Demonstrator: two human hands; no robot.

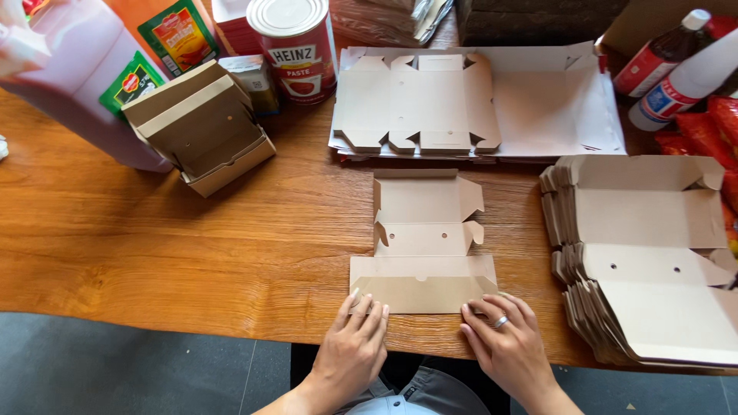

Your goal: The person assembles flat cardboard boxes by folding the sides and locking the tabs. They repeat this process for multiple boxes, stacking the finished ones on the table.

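A flat brown cardboard box blank [423,238] lies on the wooden table [192,253] in front of me, its near flap folded over. My left hand [352,346] rests fingers-down on the near left corner of that flap. On the near right corner my right hand [507,342], wearing a ring, presses with its fingertips. Both hands lie flat with fingers together, gripping nothing.
A stack of flat blanks [646,253] sits to the right, another blank [419,104] on white sheets behind. Folded nested boxes [204,131] stand at the left, by a large pink jug [69,77], a red can [296,46] and bottles [676,61].
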